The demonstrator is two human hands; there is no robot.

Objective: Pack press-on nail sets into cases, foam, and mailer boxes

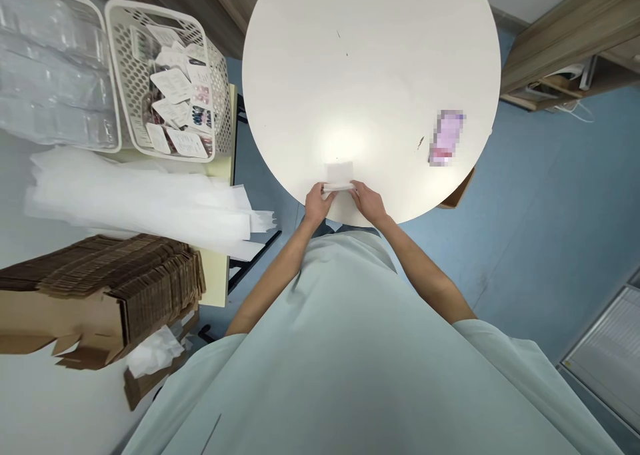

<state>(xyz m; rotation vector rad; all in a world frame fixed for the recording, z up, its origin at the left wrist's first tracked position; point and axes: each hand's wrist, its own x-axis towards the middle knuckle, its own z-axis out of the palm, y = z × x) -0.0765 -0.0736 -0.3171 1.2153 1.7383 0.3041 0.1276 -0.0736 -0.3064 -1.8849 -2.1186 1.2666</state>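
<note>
A small white sheet point(339, 172), thin and soft-looking, lies on the round white table point(400, 48) near its front edge. Its near side is folded or rolled over into a narrow band. My left hand point(319, 203) pinches the band's left end between thumb and fingers. At the other end, my right hand point(369, 203) grips the same band, its fingertips on the corner. Whether anything is wrapped inside the fold, I cannot tell.
A pixelated pinkish object point(447, 138) lies at the table's right. On the left stand a white basket point(220, 82) of carded small items, clear plastic containers point(55, 68), stacked white sheets point(140, 192) and folded cardboard boxes point(155, 275). A wooden shelf point(565, 42) is at right.
</note>
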